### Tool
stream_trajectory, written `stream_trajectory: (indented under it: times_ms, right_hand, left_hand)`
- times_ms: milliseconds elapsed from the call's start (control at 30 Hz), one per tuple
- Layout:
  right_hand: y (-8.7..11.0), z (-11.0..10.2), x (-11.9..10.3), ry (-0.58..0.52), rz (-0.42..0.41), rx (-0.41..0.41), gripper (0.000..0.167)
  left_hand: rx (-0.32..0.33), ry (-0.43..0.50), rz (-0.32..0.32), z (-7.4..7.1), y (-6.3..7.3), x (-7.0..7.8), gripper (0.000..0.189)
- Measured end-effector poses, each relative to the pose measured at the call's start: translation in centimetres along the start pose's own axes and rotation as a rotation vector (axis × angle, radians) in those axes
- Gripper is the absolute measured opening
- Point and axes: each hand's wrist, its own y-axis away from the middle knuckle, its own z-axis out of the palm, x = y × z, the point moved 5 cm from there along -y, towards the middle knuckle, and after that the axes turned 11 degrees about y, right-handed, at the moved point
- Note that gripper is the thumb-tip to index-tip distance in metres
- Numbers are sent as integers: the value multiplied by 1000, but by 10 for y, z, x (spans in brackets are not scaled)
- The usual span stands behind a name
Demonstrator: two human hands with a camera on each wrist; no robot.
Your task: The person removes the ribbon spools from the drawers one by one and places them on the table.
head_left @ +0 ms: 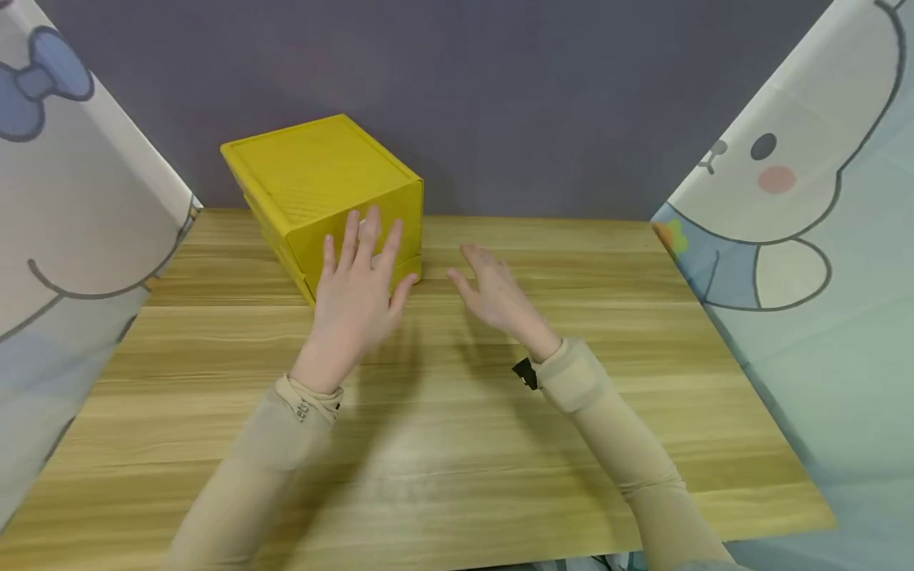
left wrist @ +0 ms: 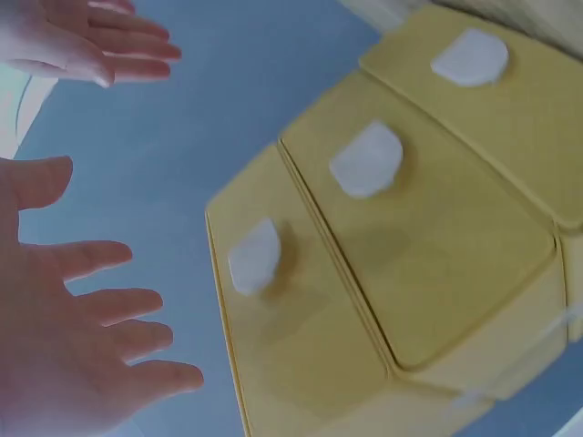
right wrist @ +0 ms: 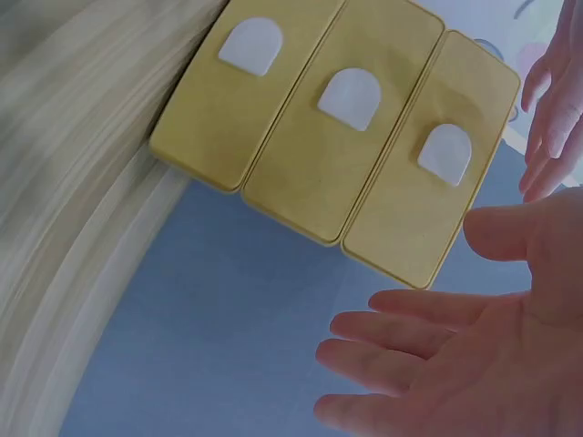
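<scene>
A yellow drawer box [head_left: 321, 170] stands toward the back left of the table, its front turned toward the hands. Three drawers with white rounded handles [right wrist: 351, 98] show in the right wrist view. My left hand [head_left: 355, 301], fingers straight and spread, is in front of the box and overlaps its front in the head view. Nothing is in its grasp. To the right of the box, my right hand [head_left: 496, 293] is held above the table with fingers extended and thumb apart, also holding nothing. Both palms [left wrist: 55, 337] show bare in the wrist views.
The wooden table [head_left: 457, 444] reaches back to a dark grey wall panel [head_left: 535, 103]. Cloths printed with cartoon figures hang along the left [head_left: 93, 190] and right [head_left: 807, 198] sides. A small black piece [head_left: 526, 373] sits at the right cuff.
</scene>
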Motion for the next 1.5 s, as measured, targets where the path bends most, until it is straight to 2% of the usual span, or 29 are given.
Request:
stream_trajectory:
  times_ms: [167,400,633,1000,1200,1500]
  right_hand:
    - [-3,0,-8,-112,-34,-4,61]
    - [-10,3,-18,-144,-50,-57,64]
    - [-23,4,-30,-251,-85,-101,63]
    - [-43,8,-44,-450,-40,-210,60]
    - [-56,14,-49,-592,42,-255,62]
    - [-73,22,-58,-703,111,-280,60]
  left_hand:
    - [35,-12,-8,-13,3,-10,66]
    - [63,-41,-18,-26,6,-27,71]
    - [36,-30,-71,-35,7,-48,76]
    - [83,-50,-44,-49,7,-70,84]
    - [90,-46,-15,-49,9,-82,86]
    - [80,-51,28,-50,9,-94,84]
